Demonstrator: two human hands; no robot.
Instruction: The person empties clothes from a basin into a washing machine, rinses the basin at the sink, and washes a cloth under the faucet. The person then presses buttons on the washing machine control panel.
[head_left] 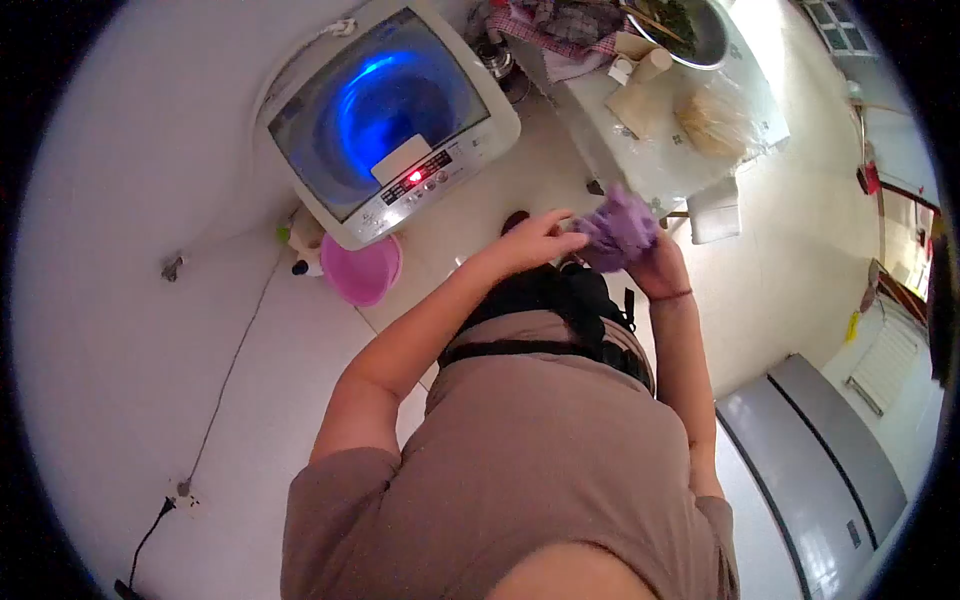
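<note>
A bunched purple cloth (618,230) is held up in front of my waist, between my two hands. My right hand (660,268) is closed around its right side, and the cloth partly covers the fingers. At the left edge of the cloth, my left hand (540,243) grips it between thumb and fingers; the exact hold is partly hidden. Ahead to the left stands a top-loading washing machine (478,148), its tub lit blue and a red light glowing on the control panel. A pink bucket (362,270) sits on the floor beside the machine's near corner.
A table (655,175) at the upper right carries a metal bowl (712,35) with greens, a clear plastic bag (715,115) and checked fabric (560,28). A grey cabinet-like unit (810,460) stands at the lower right. A cable (235,375) runs along the left wall.
</note>
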